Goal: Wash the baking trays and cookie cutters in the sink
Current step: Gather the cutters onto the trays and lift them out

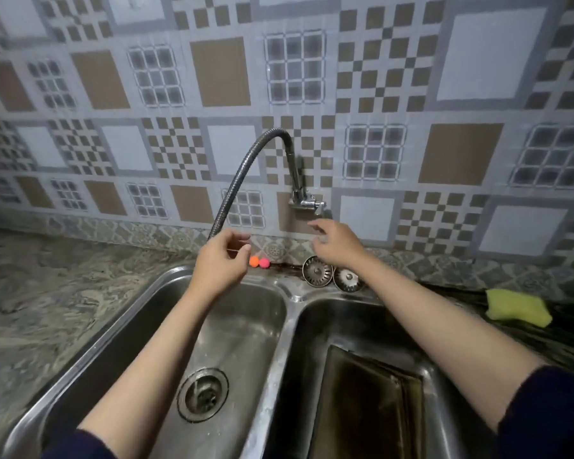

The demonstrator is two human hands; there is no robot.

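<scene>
— Reaching where? Both hands up by the faucet?
— Yes: left hand loosely curled at its hose, holding nothing; right hand spread, empty, just below its handle. Baking tray lies in the sink basin right of the faucet.

Two sink basins. One baking tray. Two strainer plugs just under right hand. Two small balls beside left hand. One sponge. One tap.
</scene>
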